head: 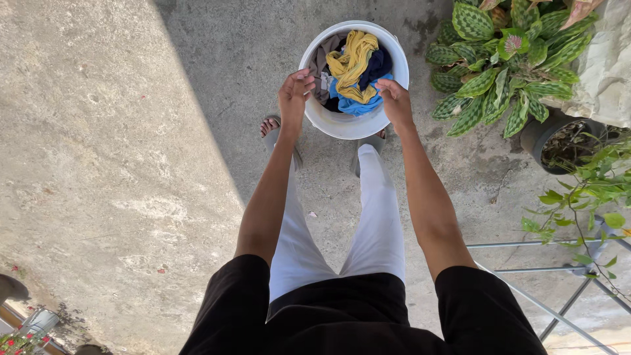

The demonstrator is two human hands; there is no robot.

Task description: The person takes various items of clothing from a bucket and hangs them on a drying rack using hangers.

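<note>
A view straight down from the person's head onto a concrete floor, half in sun on the left, shaded on the right. Far left, at the bottom corner, a few small red flowers [13, 343] and a pot edge are cut off by the frame.

Both bare arms reach forward and down to a white bucket [342, 121] that stands on the floor just beyond the person's feet. The left hand [294, 97] grips the bucket's left rim, fingers curled over the edge, thumb side outward. The bucket is round, so it has no long axis; it lies straight ahead, centred between the two hands, and neither hand is clearly nearer. Inside it sits a heap of laundry [355, 69]: a twisted yellow piece on top, blue cloth beneath, dark navy to the right, grey-brown to the left.

The right hand [396, 100] is at the right rim, fingers bent down among the blue cloth. Whether it grips the rim, the cloth or both cannot be told, since the fingertips are hidden.

The person's feet are mostly covered by the bucket and white trouser legs; only the toes of a sandalled foot [270, 125] show.

To the right stand a potted plant with striped leaves [506, 59], a dark pot [549, 131] partly hidden, and thin metal rack bars [545, 244] cut off at the corner.
</note>
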